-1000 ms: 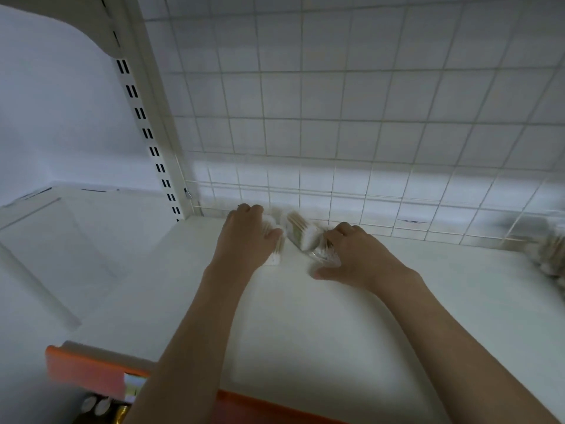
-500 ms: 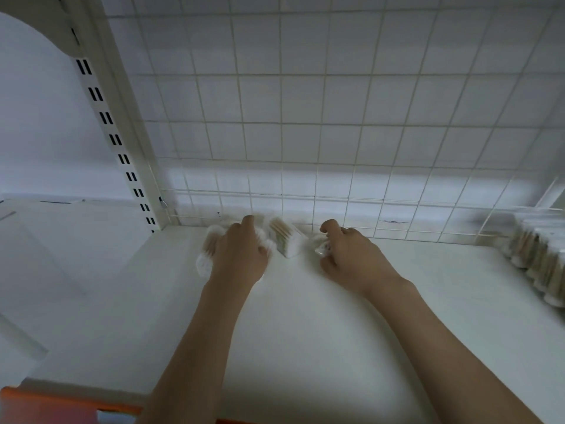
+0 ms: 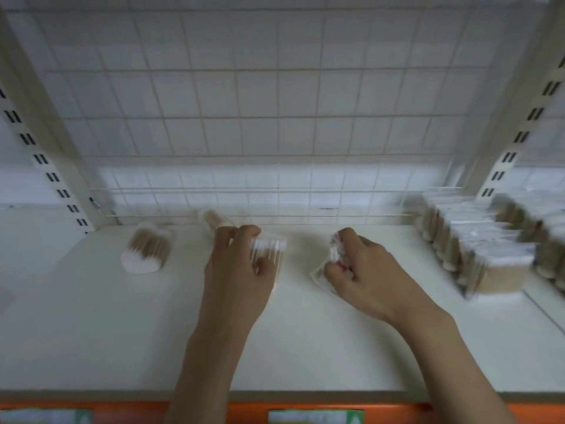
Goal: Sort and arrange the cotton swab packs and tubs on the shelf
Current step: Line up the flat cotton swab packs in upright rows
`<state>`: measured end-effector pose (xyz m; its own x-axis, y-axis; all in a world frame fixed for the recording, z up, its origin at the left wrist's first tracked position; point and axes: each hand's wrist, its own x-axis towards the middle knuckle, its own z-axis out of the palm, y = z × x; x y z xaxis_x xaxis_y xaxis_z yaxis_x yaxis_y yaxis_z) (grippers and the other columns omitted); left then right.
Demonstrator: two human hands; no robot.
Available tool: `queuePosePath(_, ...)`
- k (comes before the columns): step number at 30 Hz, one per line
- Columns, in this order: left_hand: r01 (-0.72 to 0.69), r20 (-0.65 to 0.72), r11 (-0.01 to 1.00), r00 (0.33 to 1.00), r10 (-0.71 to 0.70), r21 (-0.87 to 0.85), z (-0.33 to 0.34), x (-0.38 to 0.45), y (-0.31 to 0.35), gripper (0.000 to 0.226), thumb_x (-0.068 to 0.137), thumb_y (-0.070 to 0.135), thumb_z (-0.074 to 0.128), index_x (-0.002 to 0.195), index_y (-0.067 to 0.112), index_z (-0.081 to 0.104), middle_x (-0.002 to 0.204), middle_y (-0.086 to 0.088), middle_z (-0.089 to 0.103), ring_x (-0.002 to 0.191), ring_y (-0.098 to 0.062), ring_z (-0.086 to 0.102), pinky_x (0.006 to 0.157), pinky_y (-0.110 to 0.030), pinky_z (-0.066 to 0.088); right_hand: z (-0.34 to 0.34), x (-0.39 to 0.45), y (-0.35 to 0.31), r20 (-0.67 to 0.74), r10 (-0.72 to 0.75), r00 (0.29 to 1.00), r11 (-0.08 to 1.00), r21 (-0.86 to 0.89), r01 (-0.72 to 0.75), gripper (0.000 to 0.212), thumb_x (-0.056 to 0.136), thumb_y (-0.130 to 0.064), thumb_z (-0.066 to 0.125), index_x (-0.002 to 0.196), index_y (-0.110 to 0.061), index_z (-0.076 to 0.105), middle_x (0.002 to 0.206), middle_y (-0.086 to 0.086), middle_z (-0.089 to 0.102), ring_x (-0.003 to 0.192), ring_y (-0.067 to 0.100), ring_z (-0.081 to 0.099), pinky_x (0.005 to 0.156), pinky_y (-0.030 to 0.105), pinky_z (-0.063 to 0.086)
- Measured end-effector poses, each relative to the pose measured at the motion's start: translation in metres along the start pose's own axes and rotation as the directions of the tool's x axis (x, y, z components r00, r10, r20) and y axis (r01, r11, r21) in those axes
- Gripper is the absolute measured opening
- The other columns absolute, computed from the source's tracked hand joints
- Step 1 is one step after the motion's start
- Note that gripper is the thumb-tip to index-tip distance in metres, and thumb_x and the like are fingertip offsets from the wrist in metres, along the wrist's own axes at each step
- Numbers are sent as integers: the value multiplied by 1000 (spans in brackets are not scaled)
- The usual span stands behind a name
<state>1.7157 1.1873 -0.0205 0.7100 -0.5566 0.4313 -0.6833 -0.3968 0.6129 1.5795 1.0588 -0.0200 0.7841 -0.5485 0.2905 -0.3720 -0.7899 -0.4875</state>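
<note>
A white wire grid [image 3: 275, 117] backs slotted uprights [image 3: 46, 166] above orange edging [image 3: 443, 408].

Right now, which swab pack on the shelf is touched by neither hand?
The loose pack lying alone at the far left of the shelf; the left hand and right hand each grip another.

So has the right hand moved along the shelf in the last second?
Yes. The right hand has moved rightward, away from the left upright toward the stacked tubs.
</note>
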Motion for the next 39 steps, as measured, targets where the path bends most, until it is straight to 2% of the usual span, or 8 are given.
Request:
queuePosePath(5, -78, 4, 993, 997, 79, -89, 32, -22, 45, 32, 80, 14, 65, 112, 17, 58, 115, 2, 48, 79, -4, 42, 77, -22, 36, -39, -38, 37, 11, 25, 1000, 998, -52, -24, 21, 81, -19, 52, 93, -22, 35, 83, -12, 41, 68, 5, 43, 57, 12, 34)
queuePosePath(9, -120, 8, 983, 992, 123, -138, 59, -39, 78, 32, 78, 13, 68, 108, 14, 60, 109, 4, 47, 71, 3, 45, 72, -20, 37, -77, -64, 72, 51, 82, 995, 990, -122, -75, 26, 82, -17, 57, 105, -18, 46, 97, -5, 36, 81, 15, 47, 61, 17, 32)
queuePosePath(11, -128, 20, 981, 991, 132, -143, 72, -48, 93, 33, 77, 9, 68, 108, 14, 60, 110, 3, 48, 72, -2, 44, 71, -19, 37, -96, -76, 89, 88, 122, 989, 984, -140, -108, 29, 81, -15, 59, 109, -18, 49, 95, -5, 34, 81, 17, 48, 63, 17, 34)
queuePosePath(15, -126, 46, 983, 990, 133, -136, 95, -63, 119, 35, 77, 6, 67, 110, 15, 59, 113, 2, 48, 82, -3, 43, 75, -17, 34, -124, -93, 117, 86, 130, 988, 980, -159, -116, 43, 80, -9, 59, 119, -25, 50, 100, -7, 48, 89, 16, 51, 68, 15, 38)
queuePosePath(18, -130, 57, 984, 989, 138, -120, 106, -71, 131, 36, 77, 5, 66, 110, 15, 59, 114, 2, 49, 82, -3, 43, 73, -11, 31, -134, -100, 132, 59, 139, 988, 976, -178, -127, 35, 82, -12, 62, 112, -23, 49, 104, -2, 60, 97, 17, 55, 79, 30, 46)
queuePosePath(23, -124, 55, 989, 990, 128, -79, 114, -79, 142, 36, 78, 5, 66, 112, 14, 59, 116, 0, 50, 83, -2, 43, 65, -1, 29, -138, -99, 153, 9, 38, 999, 969, -246, -35, 25, 83, -12, 64, 105, -21, 57, 93, -3, 59, 88, 13, 47, 63, 15, 33)
queuePosePath(31, -81, 18, 996, 996, 82, -32, 111, -85, 146, 33, 78, 8, 68, 111, 12, 61, 116, -3, 52, 76, -3, 44, 66, 1, 26, -129, -89, 170, -105, -110, 988, 978, -191, 88, 31, 70, 3, 74, 95, -13, 68, 93, 2, 61, 87, 24, 57, 72, 33, 49)
queuePosePath(39, -36, -7, 998, 999, 36, -43, 104, -89, 156, 34, 77, 5, 66, 110, 13, 61, 115, -2, 51, 73, -8, 49, 66, -5, 33, -126, -86, 174, -123, -123, 985, 967, -238, 91, 39, 64, -3, 78, 99, -16, 67, 92, 0, 65, 85, 26, 55, 75, 41, 49)
